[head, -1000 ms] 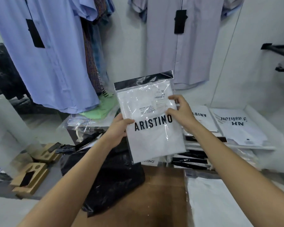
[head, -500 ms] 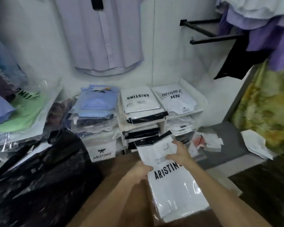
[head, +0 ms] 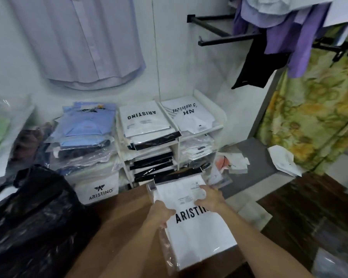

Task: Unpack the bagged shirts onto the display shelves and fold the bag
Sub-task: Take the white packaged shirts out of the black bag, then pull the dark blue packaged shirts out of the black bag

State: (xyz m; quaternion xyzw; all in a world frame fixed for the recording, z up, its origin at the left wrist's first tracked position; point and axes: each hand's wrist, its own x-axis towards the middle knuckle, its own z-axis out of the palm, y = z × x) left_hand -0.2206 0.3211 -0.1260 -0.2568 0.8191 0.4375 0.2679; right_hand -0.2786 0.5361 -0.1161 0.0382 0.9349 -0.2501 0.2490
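A white packaged ARISTINO shirt (head: 197, 227) in clear plastic lies low over the wooden surface, on top of other packs. My left hand (head: 161, 214) grips its left edge and my right hand (head: 208, 197) holds its upper right part, thumb on top. Its black top flap points toward the white display shelves (head: 178, 146), which hold stacked packaged shirts; an ARISTINO pack (head: 145, 119) and an NH Fashion pack (head: 189, 115) lie on top. The big black plastic bag (head: 32, 223) slumps at the lower left.
Blue packaged shirts (head: 84, 129) are stacked left of the shelves above a white ARISTINO box (head: 100, 190). A lilac shirt (head: 82, 41) hangs on the wall. Black wall rails (head: 219, 35) carry purple clothes. Loose papers (head: 231, 161) lie on a grey step; a floral curtain (head: 317, 109) is right.
I have lowered the shirt pack from chest height down toward the packs on the wooden surface near the shelves. My view turned right and down. Both hands kept hold of it.
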